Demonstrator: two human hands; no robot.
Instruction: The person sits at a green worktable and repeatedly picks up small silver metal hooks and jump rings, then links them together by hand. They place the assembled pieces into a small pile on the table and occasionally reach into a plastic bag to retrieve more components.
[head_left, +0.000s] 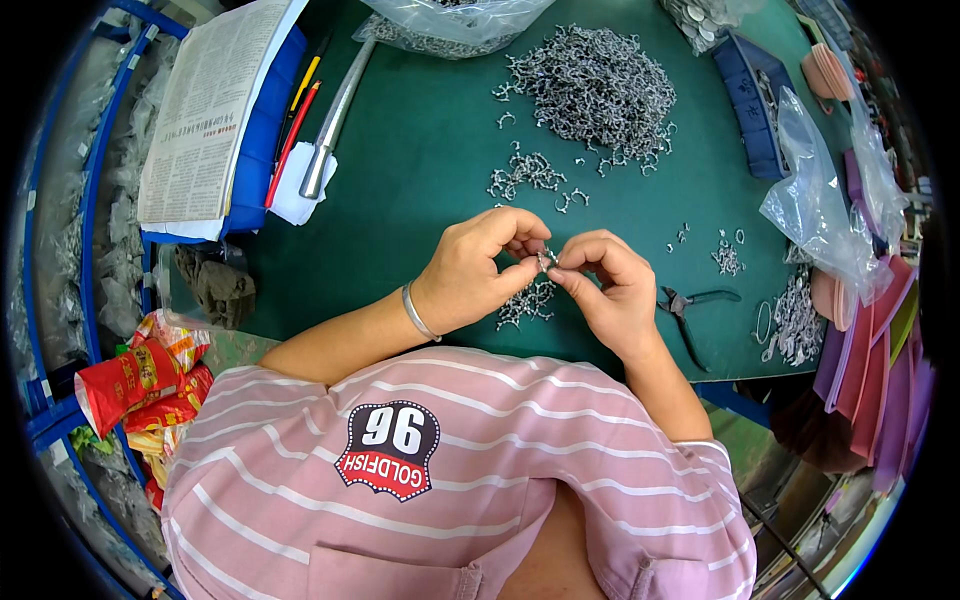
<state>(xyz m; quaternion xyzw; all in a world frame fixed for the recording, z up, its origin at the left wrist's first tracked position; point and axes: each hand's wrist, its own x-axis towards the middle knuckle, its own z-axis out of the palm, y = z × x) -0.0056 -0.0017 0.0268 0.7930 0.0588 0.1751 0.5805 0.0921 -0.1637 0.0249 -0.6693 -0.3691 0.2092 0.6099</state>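
Between my fingertips, a small silver-coloured metal ring piece (546, 260) is held above the green tabletop. My left hand (478, 268), with a metal bangle at its wrist, pinches the piece from one side. My right hand (612, 285) pinches it from the other side with thumb and forefinger. Just below the hands lies a small pile of similar open ring pieces (526, 304), partly covered by the left hand. Pliers with dark handles (690, 312) rest to the right of my right hand. Beyond my hands are a small cluster (528, 172) and a large heap (597, 90) of the same pieces.
At left, a tapered metal rod (338, 120) lies beside red and yellow pencils (293, 145) and a blue tray with newspaper (205, 115). On the right are a blue bin (745, 105), a clear plastic bag (815, 190) and bunched metal pieces (797, 318).
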